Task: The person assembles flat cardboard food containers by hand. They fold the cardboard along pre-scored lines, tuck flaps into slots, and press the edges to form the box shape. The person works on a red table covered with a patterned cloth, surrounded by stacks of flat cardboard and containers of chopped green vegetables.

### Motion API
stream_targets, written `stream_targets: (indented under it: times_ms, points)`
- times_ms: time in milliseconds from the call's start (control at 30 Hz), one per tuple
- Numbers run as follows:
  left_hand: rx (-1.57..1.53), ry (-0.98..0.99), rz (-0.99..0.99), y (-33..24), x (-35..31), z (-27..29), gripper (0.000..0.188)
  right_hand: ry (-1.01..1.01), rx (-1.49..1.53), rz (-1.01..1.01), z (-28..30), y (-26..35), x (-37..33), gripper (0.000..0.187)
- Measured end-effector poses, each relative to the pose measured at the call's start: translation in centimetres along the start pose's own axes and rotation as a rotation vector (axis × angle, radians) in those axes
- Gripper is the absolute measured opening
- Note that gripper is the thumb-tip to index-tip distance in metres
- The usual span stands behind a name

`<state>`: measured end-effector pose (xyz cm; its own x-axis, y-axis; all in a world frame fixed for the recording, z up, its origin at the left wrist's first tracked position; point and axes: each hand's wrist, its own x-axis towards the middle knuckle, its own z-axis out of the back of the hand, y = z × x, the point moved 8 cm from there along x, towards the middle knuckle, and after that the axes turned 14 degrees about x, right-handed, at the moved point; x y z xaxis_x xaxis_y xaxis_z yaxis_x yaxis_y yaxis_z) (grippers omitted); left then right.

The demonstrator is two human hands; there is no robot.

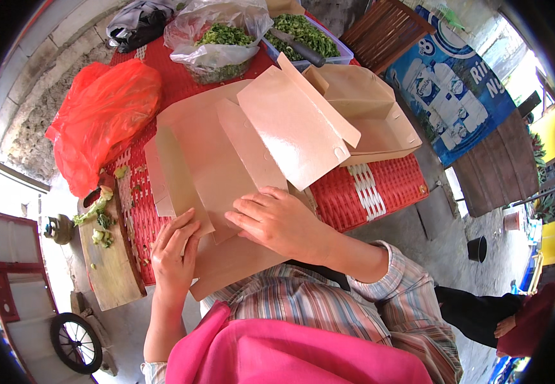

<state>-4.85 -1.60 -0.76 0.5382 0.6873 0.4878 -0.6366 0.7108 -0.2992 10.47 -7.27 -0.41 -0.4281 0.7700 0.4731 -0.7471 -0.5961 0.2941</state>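
A brown cardboard food box point(201, 153), partly folded, lies in front of me with its side flaps raised and its near end over my lap. At its lower left flap, my left hand point(176, 249) has its fingers closed on the edge. My right hand point(281, 221) presses bent fingers on the near fold; its thumb is mostly hidden. A lid panel point(293, 125) stands tilted at the upper right. Just beyond it is another, shaped cardboard box point(380, 128).
The red woven table point(393, 192) carries a red plastic bag point(108, 115), a clear bag point(217, 38) of chopped greens, and a tray point(346, 56) of greens with a knife point(300, 48). A wooden board point(111, 269) with vegetable scraps lies left. Another person's hand point(505, 326) shows at right.
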Motion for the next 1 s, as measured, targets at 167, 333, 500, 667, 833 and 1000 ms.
stream_targets:
  times_ms: [167,333,500,667,833,1000]
  points:
    - [0.052,0.045,0.115,0.3,-0.4,0.4,0.009,0.146,0.043,-0.014,-0.8,-0.8,0.6,0.024]
    - [-0.086,0.152,0.418,2.8,0.9,-0.5,0.009,0.212,0.202,-0.141,-1.1,-3.7,2.7,0.015]
    - [-0.168,0.196,0.511,3.9,0.9,-1.8,0.025,0.235,0.335,-0.158,-1.7,-5.9,5.2,0.010]
    - [0.046,0.158,0.391,3.0,1.3,-1.8,0.038,0.476,0.452,-0.316,-3.1,-8.3,6.8,0.015]
    - [0.395,0.029,0.012,-0.1,2.7,-1.1,0.044,0.303,0.092,-0.051,-2.5,-7.2,7.8,0.019]
    - [0.088,0.342,-0.094,-1.1,2.7,-2.5,0.043,0.179,-0.224,0.212,-2.7,-3.3,6.2,0.017]
